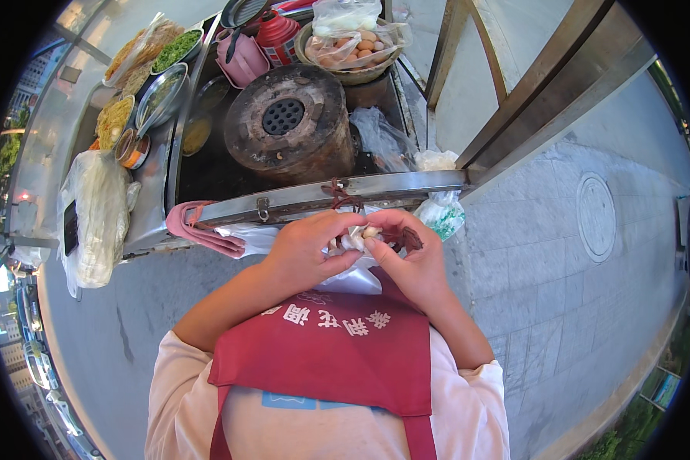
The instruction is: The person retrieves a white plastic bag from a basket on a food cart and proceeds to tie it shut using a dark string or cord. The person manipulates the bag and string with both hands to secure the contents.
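Observation:
Above the red apron (322, 368), both my hands meet around a small whitish garlic bulb (356, 237). My left hand (313, 244) pinches it between thumb and fingertips. From the other side, my right hand (411, 253) presses its thumb against a pale yellowish clove at the top. Fingers cover part of the bulb. Just beyond my hands runs the metal front rail (299, 198) of a food cart, with dark red cord (338, 192) tied to it. A white plastic bag (353, 282) hangs below my hands.
A round coal stove (287, 121) stands in the cart. Behind it are a red thermos (278, 37), a pink jug (241, 57) and a basket of eggs (351, 54). Food bowls (161, 95), a jar (132, 148) and a phone (70, 227) on plastic bags (100, 230) lie left. A metal post (552, 92) rises right.

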{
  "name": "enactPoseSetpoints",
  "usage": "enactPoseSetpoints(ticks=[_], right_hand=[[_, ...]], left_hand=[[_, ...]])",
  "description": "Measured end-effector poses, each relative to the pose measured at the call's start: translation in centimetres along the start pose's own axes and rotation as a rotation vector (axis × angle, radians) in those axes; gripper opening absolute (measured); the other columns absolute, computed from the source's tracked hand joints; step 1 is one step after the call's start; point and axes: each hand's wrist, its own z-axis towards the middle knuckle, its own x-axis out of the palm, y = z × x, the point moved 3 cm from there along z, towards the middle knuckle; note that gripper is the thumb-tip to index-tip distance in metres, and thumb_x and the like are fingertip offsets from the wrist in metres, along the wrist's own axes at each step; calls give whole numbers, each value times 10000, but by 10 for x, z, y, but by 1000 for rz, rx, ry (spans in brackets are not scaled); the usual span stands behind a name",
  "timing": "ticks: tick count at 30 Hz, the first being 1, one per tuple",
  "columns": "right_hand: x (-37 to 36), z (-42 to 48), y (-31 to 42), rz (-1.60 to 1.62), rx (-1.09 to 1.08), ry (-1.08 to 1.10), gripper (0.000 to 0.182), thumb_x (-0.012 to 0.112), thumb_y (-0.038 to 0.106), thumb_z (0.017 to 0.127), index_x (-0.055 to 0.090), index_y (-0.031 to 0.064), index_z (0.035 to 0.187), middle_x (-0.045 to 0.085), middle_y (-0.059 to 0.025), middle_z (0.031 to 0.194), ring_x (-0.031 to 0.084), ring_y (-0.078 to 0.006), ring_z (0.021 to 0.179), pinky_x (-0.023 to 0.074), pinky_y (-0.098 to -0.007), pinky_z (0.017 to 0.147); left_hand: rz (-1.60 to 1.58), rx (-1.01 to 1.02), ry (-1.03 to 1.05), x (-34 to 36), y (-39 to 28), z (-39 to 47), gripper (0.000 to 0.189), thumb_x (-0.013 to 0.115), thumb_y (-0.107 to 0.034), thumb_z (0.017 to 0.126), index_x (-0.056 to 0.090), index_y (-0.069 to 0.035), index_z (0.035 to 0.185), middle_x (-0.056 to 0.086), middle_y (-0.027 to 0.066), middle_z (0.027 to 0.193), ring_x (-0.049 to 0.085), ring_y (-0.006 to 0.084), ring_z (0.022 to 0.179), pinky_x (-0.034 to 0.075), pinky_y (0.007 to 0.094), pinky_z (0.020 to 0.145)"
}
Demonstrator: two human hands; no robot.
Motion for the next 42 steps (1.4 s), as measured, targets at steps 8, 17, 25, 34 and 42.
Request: enactPoseSetpoints(ticks=[8,17,25,34,42], right_hand=[[1,2,5,25,89,43,155,677,36,866,609,-10,998,643,-24,907,590,-64,794,497,-226,706],[-11,-1,-2,339,330,104,113,672,51,850,617,20,943,625,-15,858,598,-74,756,499,-238,677],[-23,-9,-18,509,396,57,128,654,57,779,593,26,887,561,-22,721,568,-111,636,469,-258,611],[-31,-20,-10,434,370,176,84,659,7,798,640,17,880,650,-27,823,610,-76,728,469,-217,652],[-18,-10,9,178,348,462,151,696,30,843,633,17,979,670,-37,896,632,-93,819,511,-249,756]], left_hand=[[101,86,69,-4,1,-3,170,762,-103,760,663,-60,892,603,75,747,598,231,639,469,327,552],[59,141,74,-8,0,-3,101,716,-90,760,645,-57,824,567,73,680,577,243,577,438,341,506],[125,129,86,-17,4,-6,104,725,-110,757,642,-69,803,568,64,685,577,250,578,443,348,507],[233,121,181,-43,-1,-18,116,720,-147,765,629,-82,796,581,55,714,597,253,613,464,361,526],[128,64,52,-56,9,-21,116,722,-106,726,615,-63,736,538,65,636,545,242,547,411,347,486]])
